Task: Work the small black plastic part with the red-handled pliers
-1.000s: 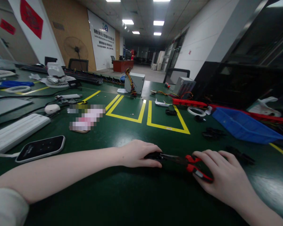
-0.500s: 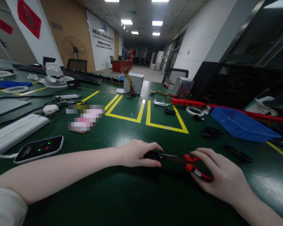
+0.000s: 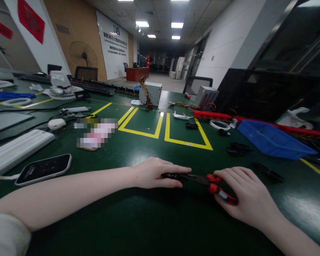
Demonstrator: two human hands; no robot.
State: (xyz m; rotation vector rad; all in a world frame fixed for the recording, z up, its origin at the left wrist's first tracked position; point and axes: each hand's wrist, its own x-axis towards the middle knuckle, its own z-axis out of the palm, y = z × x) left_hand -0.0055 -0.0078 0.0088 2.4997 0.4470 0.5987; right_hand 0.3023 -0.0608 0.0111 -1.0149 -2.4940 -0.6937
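Red-handled pliers (image 3: 214, 184) are gripped in my right hand (image 3: 245, 193), their jaws pointing left. My left hand (image 3: 156, 174) pinches a small black part (image 3: 172, 176) between thumb and fingers, with the index finger stretched out along it. The tips of the pliers meet this black part; its exact kind I cannot make out. Both hands are low over the green table (image 3: 138, 220). To the right of the pliers lie several black pieces (image 3: 238, 148) and a longer black piece (image 3: 268, 172).
A blue tray (image 3: 274, 140) stands at right, by a red strip (image 3: 213, 115). Left are a black-faced device (image 3: 45, 169), a white power strip (image 3: 18, 151) and a blurred-out pink object (image 3: 98, 135). Yellow tape (image 3: 186, 143) marks the table; metal boxes with wires (image 3: 153, 93) stand behind.
My left index finger has straightened along the black part. My right hand has closed slightly on the plier handles. The lights on the device at left have gone dark.
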